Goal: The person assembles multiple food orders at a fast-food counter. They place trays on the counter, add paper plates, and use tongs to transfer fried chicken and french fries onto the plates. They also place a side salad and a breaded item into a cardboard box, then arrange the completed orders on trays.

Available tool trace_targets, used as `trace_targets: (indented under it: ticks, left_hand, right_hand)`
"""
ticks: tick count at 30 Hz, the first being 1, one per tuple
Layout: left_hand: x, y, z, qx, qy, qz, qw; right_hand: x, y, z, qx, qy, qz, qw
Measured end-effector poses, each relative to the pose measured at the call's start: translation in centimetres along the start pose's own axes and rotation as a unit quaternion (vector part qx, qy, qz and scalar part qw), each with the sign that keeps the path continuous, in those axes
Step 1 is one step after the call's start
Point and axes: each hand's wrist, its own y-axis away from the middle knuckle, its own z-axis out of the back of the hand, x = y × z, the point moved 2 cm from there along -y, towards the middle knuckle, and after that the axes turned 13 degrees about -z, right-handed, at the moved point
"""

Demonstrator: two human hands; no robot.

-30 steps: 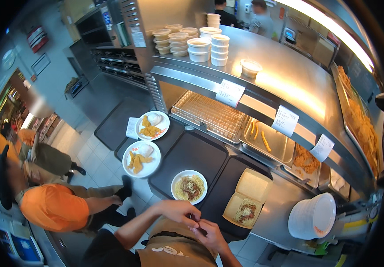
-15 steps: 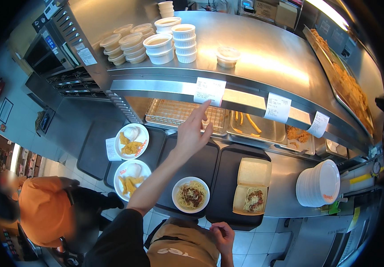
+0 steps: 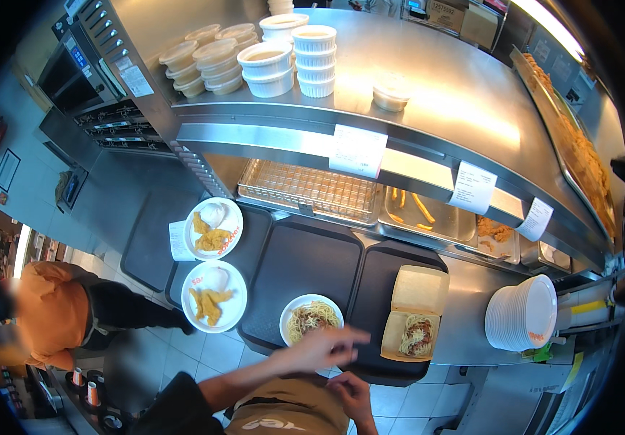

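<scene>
My left hand [image 3: 325, 349] is over the near rim of a white bowl of spaghetti with meat sauce [image 3: 311, 319]. Its fingers are stretched to the right, spread and holding nothing. Close by, my right hand [image 3: 352, 395] hangs in front of my apron with its fingers curled in and nothing visible in them. The bowl stands on a dark tray [image 3: 301, 254]. On the tray to its right, an open cardboard box [image 3: 405, 286] holds more spaghetti [image 3: 417, 337]. To the left are two white plates with rice and fried chicken [image 3: 213, 239].
Paper slips [image 3: 358, 151] hang along the steel shelf [image 3: 240, 116]. Lidded cups and stacked ramekins [image 3: 316, 61] stand on it. Below are a wire rack [image 3: 305, 190] and a pan of fries [image 3: 428, 217]. Stacked plates [image 3: 522, 312] are at right; a co-worker in orange [image 3: 55, 308] stands left.
My left hand has come down from the paper slip on the shelf edge to above the spaghetti bowl. My right hand stays low near the apron. The co-worker has shifted.
</scene>
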Motion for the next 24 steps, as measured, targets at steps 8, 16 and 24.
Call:
trace_targets:
  ticks: [8,16,24]
  left_hand:
    - [2.1,8.1,-6.2,0.189,0.153,0.078,0.967]
    - [3.7,10.1,-6.2,0.121,0.226,0.129,0.958]
    - [4.6,11.0,-7.6,0.127,0.263,0.164,0.942]
  right_hand:
    - [-5.5,-0.3,-1.6,0.278,0.196,0.042,0.939]
    - [-11.2,-1.0,-4.1,0.343,0.175,-0.015,0.923]
    - [-11.4,-0.5,-4.5,0.348,0.128,-0.063,0.927]
